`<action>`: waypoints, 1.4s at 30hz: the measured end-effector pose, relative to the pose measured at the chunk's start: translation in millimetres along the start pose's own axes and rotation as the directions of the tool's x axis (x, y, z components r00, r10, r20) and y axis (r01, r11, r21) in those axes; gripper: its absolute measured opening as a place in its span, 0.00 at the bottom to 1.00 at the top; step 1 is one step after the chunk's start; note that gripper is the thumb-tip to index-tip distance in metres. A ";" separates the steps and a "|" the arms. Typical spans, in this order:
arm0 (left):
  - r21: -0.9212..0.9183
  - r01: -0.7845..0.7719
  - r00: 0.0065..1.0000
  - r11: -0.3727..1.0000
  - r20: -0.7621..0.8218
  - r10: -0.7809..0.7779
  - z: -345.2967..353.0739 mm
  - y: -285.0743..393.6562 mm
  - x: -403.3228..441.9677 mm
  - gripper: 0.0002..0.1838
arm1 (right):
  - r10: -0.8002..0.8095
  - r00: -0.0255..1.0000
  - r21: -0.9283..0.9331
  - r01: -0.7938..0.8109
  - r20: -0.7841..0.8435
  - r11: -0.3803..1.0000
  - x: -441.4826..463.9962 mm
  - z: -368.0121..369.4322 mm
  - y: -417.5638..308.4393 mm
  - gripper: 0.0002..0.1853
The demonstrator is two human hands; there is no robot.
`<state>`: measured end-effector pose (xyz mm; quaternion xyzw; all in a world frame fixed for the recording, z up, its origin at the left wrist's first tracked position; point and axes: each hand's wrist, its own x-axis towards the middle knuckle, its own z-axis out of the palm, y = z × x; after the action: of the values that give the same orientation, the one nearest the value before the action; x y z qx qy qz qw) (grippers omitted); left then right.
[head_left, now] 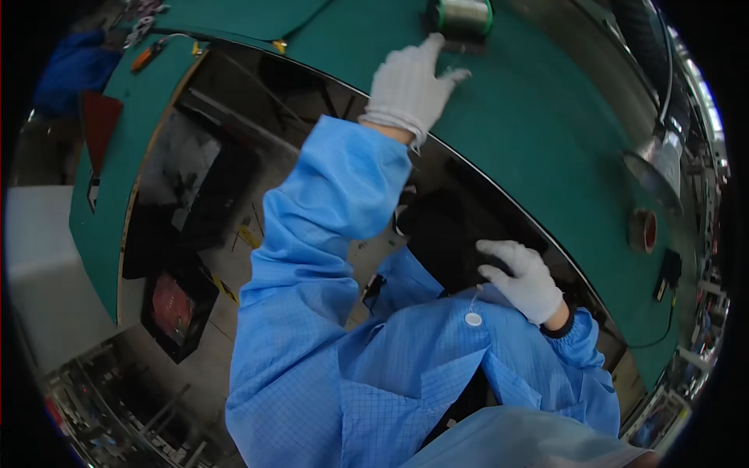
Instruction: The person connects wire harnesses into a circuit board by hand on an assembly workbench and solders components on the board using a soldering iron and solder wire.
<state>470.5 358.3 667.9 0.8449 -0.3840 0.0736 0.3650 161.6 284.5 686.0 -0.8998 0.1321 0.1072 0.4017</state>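
Note:
My left hand (pixel 409 87), in a white glove, reaches over the green-topped bench (pixel 530 132). Its index finger is stretched out and the thumb stands apart. The fingertip lies at the lower left edge of a green-rimmed spool (pixel 466 17) wound with silvery wire; whether they touch I cannot tell. A thin pale strand seems to show between the spool and the thumb. My right hand (pixel 524 282), also gloved, hovers over my lap near the bench edge, fingers curved and apart from the thumb, with nothing visible in it. A white round tag (pixel 473 319) hangs near my right hand.
On the right of the bench are a metal lamp shade (pixel 655 168), a brown tape roll (pixel 643 230) and a black corded device (pixel 669 273). An orange-handled tool (pixel 147 56) lies at the upper left. A black bin (pixel 178 312) stands below on the left.

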 end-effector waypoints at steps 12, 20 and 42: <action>0.436 0.014 1.000 0.900 -0.031 0.000 27.7 18.9 19.3 0.19 | 0.516 0.451 -0.174 -0.607 0.728 0.775 -6.6 183.2 265.8 0.42; 0.448 -0.142 0.984 0.883 -0.036 0.177 29.4 8.5 17.1 0.11 | 0.461 0.414 -0.196 -0.540 0.785 0.819 14.5 177.2 261.3 0.41; 0.286 -0.052 0.994 0.957 -0.081 0.078 23.3 8.4 11.3 0.13 | 0.507 0.823 0.133 -0.549 0.257 0.825 48.9 154.2 261.3 0.40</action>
<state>468.9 332.1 660.4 0.8711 -0.3802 0.1781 0.2548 109.6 225.1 389.1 -0.7656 0.3439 0.2954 0.4564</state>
